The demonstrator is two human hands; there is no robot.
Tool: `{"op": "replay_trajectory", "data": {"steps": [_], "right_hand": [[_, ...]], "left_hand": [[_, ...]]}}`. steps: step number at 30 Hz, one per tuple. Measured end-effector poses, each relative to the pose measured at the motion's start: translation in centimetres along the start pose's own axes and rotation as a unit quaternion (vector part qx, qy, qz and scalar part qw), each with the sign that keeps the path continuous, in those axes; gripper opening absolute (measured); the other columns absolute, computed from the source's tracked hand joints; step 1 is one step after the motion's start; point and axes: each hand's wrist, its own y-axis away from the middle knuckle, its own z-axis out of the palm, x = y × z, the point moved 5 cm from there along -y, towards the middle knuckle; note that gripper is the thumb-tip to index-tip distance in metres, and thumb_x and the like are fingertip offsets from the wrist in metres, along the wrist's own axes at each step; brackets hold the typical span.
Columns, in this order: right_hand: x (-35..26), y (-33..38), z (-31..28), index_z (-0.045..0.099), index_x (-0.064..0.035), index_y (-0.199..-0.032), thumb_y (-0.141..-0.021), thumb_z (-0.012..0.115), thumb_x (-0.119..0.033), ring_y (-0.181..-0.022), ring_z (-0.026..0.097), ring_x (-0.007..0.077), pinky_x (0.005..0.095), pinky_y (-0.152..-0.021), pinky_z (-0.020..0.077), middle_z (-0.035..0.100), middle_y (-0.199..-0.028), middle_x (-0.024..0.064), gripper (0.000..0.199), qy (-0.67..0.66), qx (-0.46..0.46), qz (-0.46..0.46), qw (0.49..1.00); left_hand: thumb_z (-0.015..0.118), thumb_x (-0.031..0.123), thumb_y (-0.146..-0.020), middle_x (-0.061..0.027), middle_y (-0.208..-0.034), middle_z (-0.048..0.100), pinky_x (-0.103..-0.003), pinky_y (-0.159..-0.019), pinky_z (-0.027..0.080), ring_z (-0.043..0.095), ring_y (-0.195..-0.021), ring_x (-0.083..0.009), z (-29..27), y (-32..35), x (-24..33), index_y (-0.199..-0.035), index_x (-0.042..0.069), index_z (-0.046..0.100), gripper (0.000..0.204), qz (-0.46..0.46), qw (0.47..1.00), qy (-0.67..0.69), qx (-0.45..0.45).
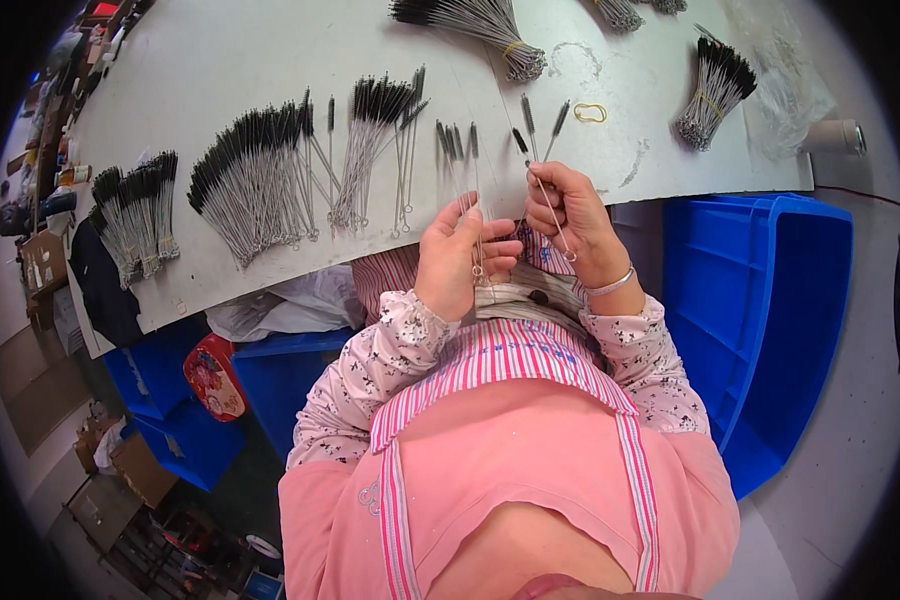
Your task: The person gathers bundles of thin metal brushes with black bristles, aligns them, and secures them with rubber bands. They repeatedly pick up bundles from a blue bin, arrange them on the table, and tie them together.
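Observation:
Several thin wire brushes point(457, 142) with black bristle tips and looped wire ends stand upright in my left hand point(452, 258). Its fingers curl loosely about their wires, which look partly blurred. Beside it, my right hand point(582, 228) pinches a few more wire brushes point(529, 115) between thumb and fingers. Their black tips fan out upward, and one looped end hangs below the fingers. Both hands are just off the near edge of the table point(270, 290). To the left on the table lies a long row of loose wire brushes point(250, 190).
A smaller pile of brushes point(140, 215) lies far left. Bundles tied with yellow bands point(712, 100) lie at the right and along the far side point(500, 40). A loose yellow rubber band point(590, 113) rests near my right hand. Blue crates point(760, 320) flank me below table height.

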Motion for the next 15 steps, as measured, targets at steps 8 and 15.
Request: {"op": "replay_trajectory", "data": {"steps": [8,15], "right_hand": [[0.1,1.1,1.8,0.045,-0.0095,-0.063,-0.086,0.057,-0.016,-0.04,0.027,0.005,0.0224,-0.037,0.0213,0.032,-0.051,-0.0057,0.027,-0.017,-0.092,-0.026,0.995],[0.8,1.0,2.0,0.048,-0.0091,-0.066,-0.086,0.058,-0.016,-0.038,0.026,0.0042,0.0213,-0.036,0.0195,0.033,-0.05,-0.0065,0.024,-0.011,-0.095,-0.009,0.995]], "left_hand": [[0.042,0.019,-0.097,-0.0199,-0.094,0.063,-0.029,-0.061,0.055,0.065,-0.071,-0.0222,-1.7,-1.5,0.4,-0.127,-0.004,0.04,0.038,0.064,0.993,-0.095,0.035],[0.041,0.02,-0.097,-0.0205,-0.098,0.062,-0.03,-0.063,0.056,0.066,-0.076,-0.0242,-1.6,-1.1,0.9,-0.13,-0.004,0.036,0.041,0.058,0.997,-0.047,0.017]]}}
